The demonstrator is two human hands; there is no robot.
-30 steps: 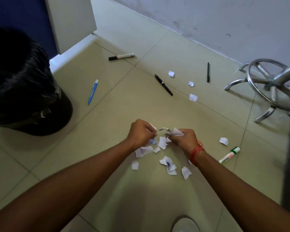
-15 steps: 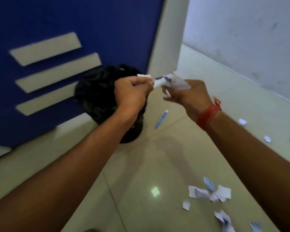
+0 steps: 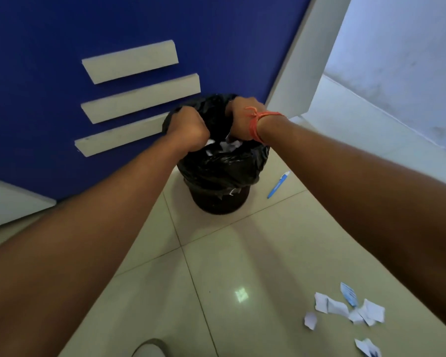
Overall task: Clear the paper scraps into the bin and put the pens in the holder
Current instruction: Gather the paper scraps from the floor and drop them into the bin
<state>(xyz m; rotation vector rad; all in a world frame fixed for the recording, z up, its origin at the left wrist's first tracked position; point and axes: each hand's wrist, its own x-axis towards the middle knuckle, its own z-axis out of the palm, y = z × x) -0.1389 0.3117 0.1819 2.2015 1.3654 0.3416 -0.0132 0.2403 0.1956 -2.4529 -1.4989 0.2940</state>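
Note:
A black bin (image 3: 216, 173) lined with a black bag stands on the floor against the blue wall panel. Both of my hands are over its mouth. My left hand (image 3: 188, 130) is curled into a fist at the left rim, and my right hand (image 3: 242, 119), with a red thread on the wrist, points down at the right rim. White paper scraps (image 3: 229, 146) show just under both hands inside the bag. More paper scraps (image 3: 350, 309) lie on the tiles at the lower right. A blue pen (image 3: 278, 184) lies on the floor to the right of the bin.
A blue wall panel (image 3: 62, 73) with three pale bars rises behind the bin. A white pillar (image 3: 307, 73) stands to the right of it. The toe of a shoe (image 3: 150, 349) shows at the bottom edge. No pen holder is in view.
I have turned from the scrap pile to the bin. Both hands lifted scraps off the floor, carried them left, and now sit over the bin's mouth.

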